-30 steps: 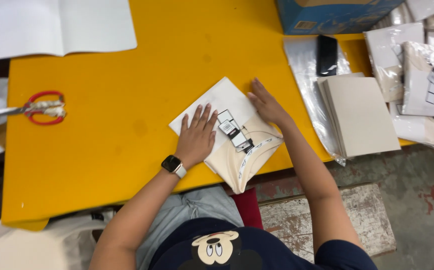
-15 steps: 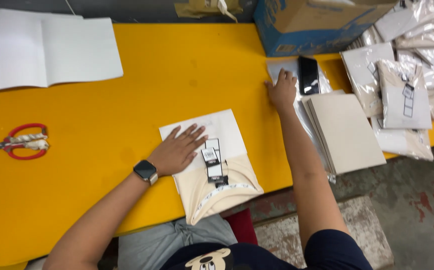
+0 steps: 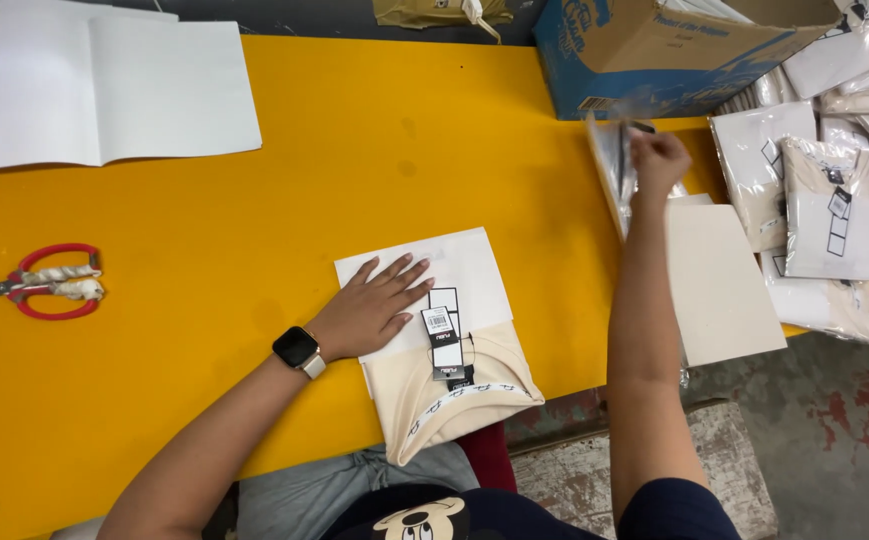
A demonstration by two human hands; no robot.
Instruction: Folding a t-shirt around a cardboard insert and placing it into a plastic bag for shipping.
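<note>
My left hand [image 3: 369, 312] lies flat, fingers spread apart, on a folded cream shirt [image 3: 449, 385] at the near edge of the yellow table [image 3: 354, 150]. The shirt's long axis runs from the far side toward me, slightly slanted, with its collar end hanging over the table edge at my lap and a white sheet [image 3: 459, 270] over its far half. Two hang tags [image 3: 444, 335], black and white, lie on it one below the other. My right hand [image 3: 657, 160] is raised at the far right, fingers pinched together on a clear plastic bag [image 3: 614, 170], which stands up on edge. Just below it sits a stack of grey cards [image 3: 719, 280]; I cannot count them. To the right lie bagged shirts [image 3: 834, 205], at least four, overlapping. One blue cardboard box [image 3: 654, 55] stands at the far side. One pair of red-handled scissors [image 3: 49, 285] lies at the left edge, and an open blank notebook [image 3: 94, 85] at the far left.
</note>
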